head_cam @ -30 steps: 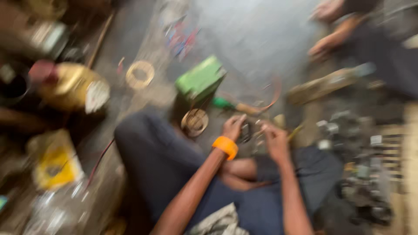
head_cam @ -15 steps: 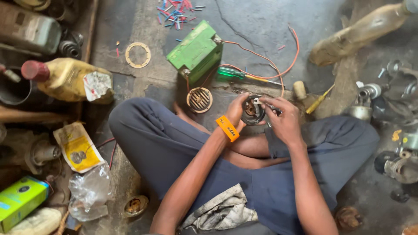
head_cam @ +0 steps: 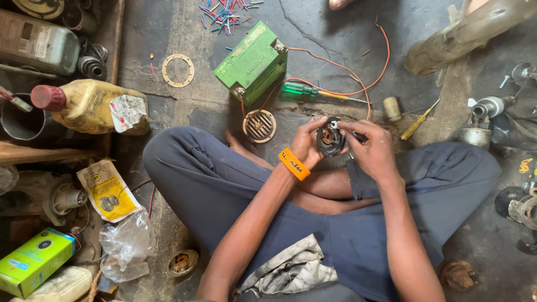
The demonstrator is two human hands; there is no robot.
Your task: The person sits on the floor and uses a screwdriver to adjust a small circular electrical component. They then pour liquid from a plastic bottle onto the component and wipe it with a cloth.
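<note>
I sit cross-legged on a concrete floor. My left hand [head_cam: 309,144], with an orange wristband, grips a small round black horn body [head_cam: 330,140] above my lap. My right hand [head_cam: 372,150] rests against the horn's right side and pinches a thin dark tool at it. A round slotted horn grille [head_cam: 259,126] lies on the floor just left of my hands. Behind it stands a green battery [head_cam: 254,61] with orange wires [head_cam: 358,72] trailing right. A green-handled screwdriver [head_cam: 305,89] lies beside the battery.
A yellow oil bottle with a red cap [head_cam: 89,106], a ring gasket [head_cam: 178,70], cut wire bits [head_cam: 224,14] and a yellow screwdriver [head_cam: 417,124] lie around. A green box [head_cam: 33,262] and plastic bag [head_cam: 124,243] sit left; a dirty rag [head_cam: 291,271] lies on my lap. Metal parts [head_cam: 486,114] lie right.
The view has steadied from a blur and shifted so that my hands sit more central. Both hands stay together on the horn body, with only small finger shifts.
</note>
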